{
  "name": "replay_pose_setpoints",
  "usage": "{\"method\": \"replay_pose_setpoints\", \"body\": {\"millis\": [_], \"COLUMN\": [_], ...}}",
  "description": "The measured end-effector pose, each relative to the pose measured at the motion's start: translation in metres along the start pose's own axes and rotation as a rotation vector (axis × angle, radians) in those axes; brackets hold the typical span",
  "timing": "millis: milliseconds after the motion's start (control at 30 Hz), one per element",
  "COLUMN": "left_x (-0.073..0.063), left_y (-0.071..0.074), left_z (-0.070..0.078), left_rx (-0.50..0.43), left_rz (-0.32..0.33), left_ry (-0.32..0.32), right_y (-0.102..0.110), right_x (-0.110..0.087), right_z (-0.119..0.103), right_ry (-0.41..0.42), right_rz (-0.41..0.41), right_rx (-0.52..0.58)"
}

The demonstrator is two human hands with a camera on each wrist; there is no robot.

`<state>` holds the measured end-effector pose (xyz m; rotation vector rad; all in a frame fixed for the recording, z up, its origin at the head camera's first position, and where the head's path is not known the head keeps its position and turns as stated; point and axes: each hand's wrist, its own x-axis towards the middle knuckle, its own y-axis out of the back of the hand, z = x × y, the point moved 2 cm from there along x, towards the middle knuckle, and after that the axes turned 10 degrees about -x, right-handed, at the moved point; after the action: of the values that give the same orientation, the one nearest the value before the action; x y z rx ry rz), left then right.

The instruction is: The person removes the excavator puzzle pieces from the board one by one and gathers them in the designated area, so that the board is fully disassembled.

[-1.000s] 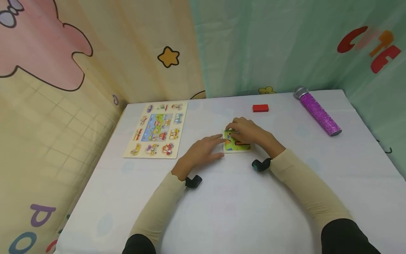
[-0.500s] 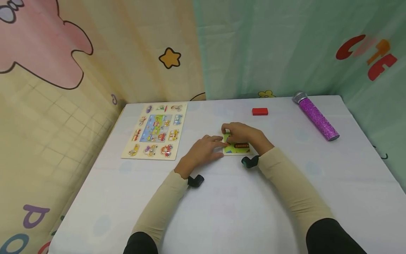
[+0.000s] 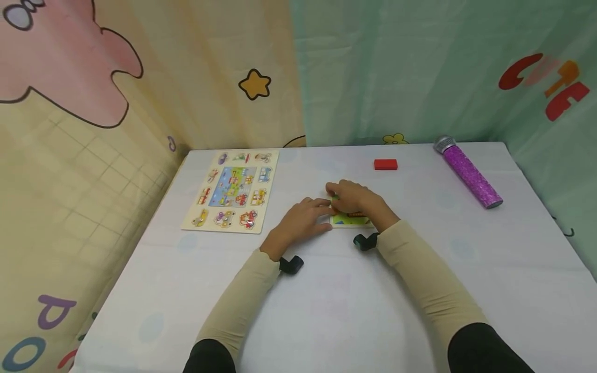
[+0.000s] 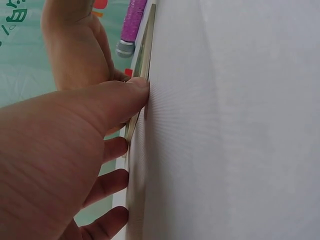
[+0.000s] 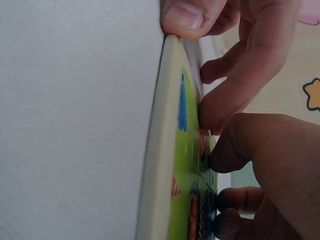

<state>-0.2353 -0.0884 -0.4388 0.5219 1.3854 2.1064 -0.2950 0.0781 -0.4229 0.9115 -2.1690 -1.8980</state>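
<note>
A small green picture puzzle board with a pale rim lies on the table, largely covered by my hands. My left hand rests at its left side. In the right wrist view the left thumb touches the corner edge and a left finger lies on the picture; in the left wrist view the other fingers are spread. My right hand bends over the board's far left part. Its thumb and fingertips touch the picture side; whether they pinch a loose piece is hidden.
A larger cream puzzle board with vehicle pictures lies at the left of the white table. Behind the right hand lies a red block. A purple glittery microphone lies back right. Printed curtains hang behind and beside the table.
My right hand has shifted a little left and nearer over the small board, its fingers now at the far left corner area. The left hand stays nearly in place.
</note>
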Motion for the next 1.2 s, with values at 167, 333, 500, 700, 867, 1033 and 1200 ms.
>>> {"method": "replay_pose_setpoints", "body": {"millis": [167,333,500,700,867,1033,1200], "left_x": [-0.001,0.000,-0.001,-0.001,-0.003,-0.004,-0.003], "left_y": [-0.001,-0.002,0.001,-0.001,-0.002,-0.005,-0.004], "left_z": [0.001,0.004,0.003,0.002,0.001,0.002,0.003], "left_rx": [0.015,0.059,0.068,0.039,0.023,0.036,0.065], "left_rz": [-0.002,0.001,0.011,-0.008,-0.017,-0.020,0.001], "left_ry": [0.011,-0.001,-0.002,0.012,0.023,0.018,0.016], "right_y": [-0.002,-0.003,-0.003,-0.005,-0.008,-0.009,-0.003], "right_x": [0.001,-0.004,-0.006,-0.007,-0.003,0.001,0.004], "right_z": [-0.002,0.002,0.003,0.006,0.006,0.004,0.003], "right_ry": [-0.031,-0.037,0.002,0.015,0.024,0.013,0.013], "right_rz": [-0.006,0.012,0.073,0.091,0.081,0.050,0.053], "right_rx": [-0.034,-0.031,-0.015,-0.003,0.001,-0.013,-0.004]}}
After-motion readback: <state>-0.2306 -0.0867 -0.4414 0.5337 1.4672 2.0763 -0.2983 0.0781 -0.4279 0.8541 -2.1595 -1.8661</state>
